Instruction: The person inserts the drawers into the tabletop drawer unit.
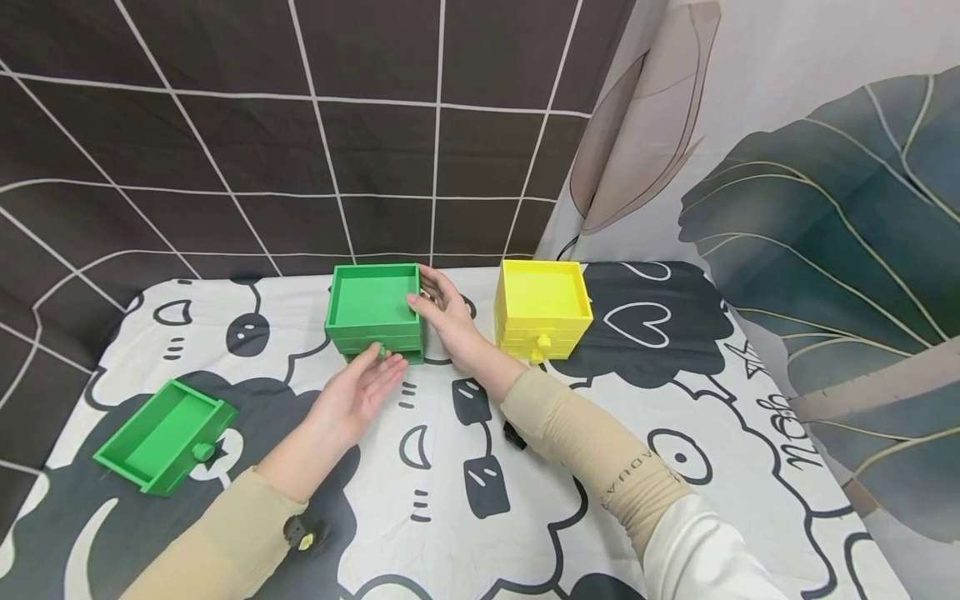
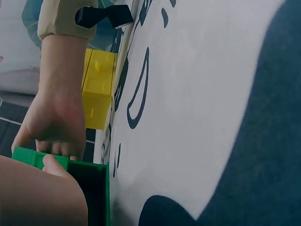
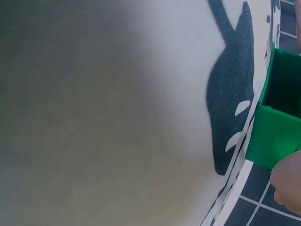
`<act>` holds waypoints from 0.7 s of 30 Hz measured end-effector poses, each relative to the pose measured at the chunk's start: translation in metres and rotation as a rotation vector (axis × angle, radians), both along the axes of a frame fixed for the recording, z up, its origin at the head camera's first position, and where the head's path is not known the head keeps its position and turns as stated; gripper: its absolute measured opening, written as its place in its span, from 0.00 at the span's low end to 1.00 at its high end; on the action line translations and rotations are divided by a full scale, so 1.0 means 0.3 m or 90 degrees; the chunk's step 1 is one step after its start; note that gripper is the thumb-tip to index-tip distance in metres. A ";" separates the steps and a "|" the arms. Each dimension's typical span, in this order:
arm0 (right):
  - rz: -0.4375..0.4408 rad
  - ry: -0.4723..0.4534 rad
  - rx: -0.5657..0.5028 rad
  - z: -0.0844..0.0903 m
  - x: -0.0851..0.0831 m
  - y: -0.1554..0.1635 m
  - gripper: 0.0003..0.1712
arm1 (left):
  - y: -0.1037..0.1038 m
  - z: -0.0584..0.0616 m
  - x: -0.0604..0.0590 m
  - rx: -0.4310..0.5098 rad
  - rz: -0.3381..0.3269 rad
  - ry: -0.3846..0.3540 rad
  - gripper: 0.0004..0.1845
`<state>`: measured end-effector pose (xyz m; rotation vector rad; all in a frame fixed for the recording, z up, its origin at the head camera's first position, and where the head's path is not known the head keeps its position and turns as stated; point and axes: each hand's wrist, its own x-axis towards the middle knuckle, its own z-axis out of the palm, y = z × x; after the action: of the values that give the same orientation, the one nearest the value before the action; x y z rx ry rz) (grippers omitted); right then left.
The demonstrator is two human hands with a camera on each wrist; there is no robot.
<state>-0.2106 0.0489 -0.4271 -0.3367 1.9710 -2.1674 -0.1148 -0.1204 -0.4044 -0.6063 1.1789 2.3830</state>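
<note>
A green drawer box (image 1: pixel 372 337) stands at the table's far middle, its top compartment open upward. My right hand (image 1: pixel 441 313) grips its right wall, thumb on the rim, fingers down the side; the left wrist view shows that right hand (image 2: pixel 52 123) on the green box (image 2: pixel 27 157). My left hand (image 1: pixel 365 382) reaches in from the front with fingers straight, their tips at the small green knob (image 1: pixel 382 350) of the lower drawer. The right wrist view shows only a corner of the green box (image 3: pixel 273 136) and a fingertip of my right hand (image 3: pixel 289 184).
A yellow drawer box (image 1: pixel 542 307) (image 2: pixel 98 89) with a front knob stands just right of the green one. A loose green drawer (image 1: pixel 162 433) lies at the near left. The patterned tablecloth (image 1: pixel 450 500) covers the table; curtains hang close behind and to the right.
</note>
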 end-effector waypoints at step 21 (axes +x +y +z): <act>-0.011 -0.012 0.015 -0.002 0.001 -0.004 0.38 | -0.030 -0.036 0.097 -0.015 -0.039 -0.012 0.08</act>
<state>-0.2104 0.0475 -0.4276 -0.2948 1.9949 -2.1480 -0.0856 -0.1293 -0.4152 -0.5898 1.2011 2.3113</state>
